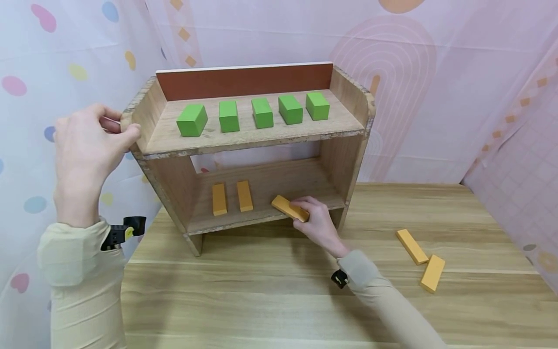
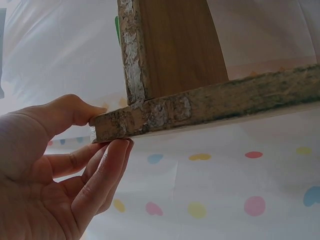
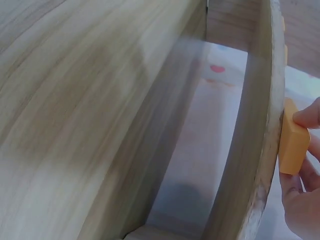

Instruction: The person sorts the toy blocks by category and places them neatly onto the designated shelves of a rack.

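Observation:
A small two-tier wooden shelf [image 1: 257, 140] stands on the table, worn along its edges. My left hand [image 1: 87, 148] pinches the upper front corner of its left side panel; the left wrist view shows thumb and fingers on either side of that panel [image 2: 165, 112]. With my right hand [image 1: 317, 220] I hold an orange block [image 1: 285, 206] at the front edge of the lower board, tilted to the left. In the right wrist view the orange block [image 3: 294, 140] sits between thumb and fingers. Two more orange blocks [image 1: 219, 198] lie side by side on the lower board.
Several green blocks [image 1: 228, 116] stand in a row on the top board, before a red-brown back strip [image 1: 244, 82]. Two orange blocks [image 1: 411, 246] lie on the wooden table [image 1: 244, 291] at the right. Patterned curtains [image 1: 279, 29] hang behind and at both sides.

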### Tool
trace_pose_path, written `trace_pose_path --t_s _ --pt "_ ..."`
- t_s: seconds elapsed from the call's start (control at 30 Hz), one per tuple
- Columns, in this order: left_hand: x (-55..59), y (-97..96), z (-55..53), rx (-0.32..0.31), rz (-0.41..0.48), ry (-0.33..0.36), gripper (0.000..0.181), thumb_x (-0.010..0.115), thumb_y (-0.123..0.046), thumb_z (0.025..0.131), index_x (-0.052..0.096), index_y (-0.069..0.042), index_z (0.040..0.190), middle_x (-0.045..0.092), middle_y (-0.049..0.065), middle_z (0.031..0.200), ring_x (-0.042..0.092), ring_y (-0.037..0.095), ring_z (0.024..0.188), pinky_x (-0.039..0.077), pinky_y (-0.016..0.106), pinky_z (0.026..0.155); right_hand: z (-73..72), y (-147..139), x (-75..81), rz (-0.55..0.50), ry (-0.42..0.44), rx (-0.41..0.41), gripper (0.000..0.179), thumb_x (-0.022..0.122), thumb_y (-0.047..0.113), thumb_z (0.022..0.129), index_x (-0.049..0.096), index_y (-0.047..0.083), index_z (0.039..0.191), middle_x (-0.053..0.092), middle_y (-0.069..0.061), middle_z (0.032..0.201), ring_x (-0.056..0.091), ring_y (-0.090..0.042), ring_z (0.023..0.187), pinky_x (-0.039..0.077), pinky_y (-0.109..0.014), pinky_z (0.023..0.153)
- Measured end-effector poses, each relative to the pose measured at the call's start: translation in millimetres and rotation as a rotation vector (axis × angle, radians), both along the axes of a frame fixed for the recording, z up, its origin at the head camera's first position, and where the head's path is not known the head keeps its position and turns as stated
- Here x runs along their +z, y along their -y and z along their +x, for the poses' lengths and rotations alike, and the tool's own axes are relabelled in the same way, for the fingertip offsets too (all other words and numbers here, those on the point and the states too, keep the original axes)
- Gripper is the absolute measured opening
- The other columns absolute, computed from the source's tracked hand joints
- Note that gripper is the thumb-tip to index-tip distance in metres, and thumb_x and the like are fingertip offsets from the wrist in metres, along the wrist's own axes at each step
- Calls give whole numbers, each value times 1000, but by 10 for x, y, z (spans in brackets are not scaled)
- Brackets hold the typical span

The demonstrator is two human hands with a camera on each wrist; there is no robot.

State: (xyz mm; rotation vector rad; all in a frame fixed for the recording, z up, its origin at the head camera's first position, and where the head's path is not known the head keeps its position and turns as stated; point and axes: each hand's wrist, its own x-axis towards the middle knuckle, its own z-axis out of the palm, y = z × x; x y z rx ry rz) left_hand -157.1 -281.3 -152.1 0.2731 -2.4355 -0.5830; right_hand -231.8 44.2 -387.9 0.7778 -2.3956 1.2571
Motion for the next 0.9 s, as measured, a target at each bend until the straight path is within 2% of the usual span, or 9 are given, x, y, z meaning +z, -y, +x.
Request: trace_pose_path --t_s 0.33,0.47,0.53,0.63,0.73,0.9 --pt "-8 -1 -3 -6 0 -17 43 55 -30 82 66 4 106 68 26 84 32 -19 53 29 9 50 -23 184 2 85 -86 29 26 72 7 81 70 -3 105 68 -17 111 65 -30 102 56 -36 82" --pt "-4 4 -5 -2 1 -16 43 55 -31 82 66 3 106 68 19 77 32 -19 53 29 10 50 -27 238 49 175 -128 37 26 71 13 83 70 -3 104 67 -16 113 64 -29 105 54 -36 86" --pt "0 6 -6 -1 3 -12 44 55 -31 82 66 3 107 68 15 74 32 -19 53 29 10 50 -25 250 74 233 -150 53 29 69 15 85 69 -3 107 66 -16 116 63 -29 107 54 -36 88" --pt "1 8 -6 -1 2 -10 44 55 -32 82 66 3 107 69 15 74 32 -19 54 29 10 50 -17 239 93 308 -191 98 33 65 18 88 66 -3 114 63 -17 123 61 -29 112 53 -36 90" --pt "0 8 -4 -2 2 -9 44 56 -31 82 66 3 107 69 16 75 32 -19 54 29 10 50 -19 196 71 372 -299 131 36 63 20 90 64 -1 119 61 -17 126 60 -28 115 52 -35 93" --pt "-2 12 -3 0 5 -9 43 56 -31 82 66 2 106 65 6 67 32 -19 53 29 10 51 -48 82 -18 453 -601 120 32 66 21 87 67 5 114 65 -10 119 61 -24 112 49 -34 97"
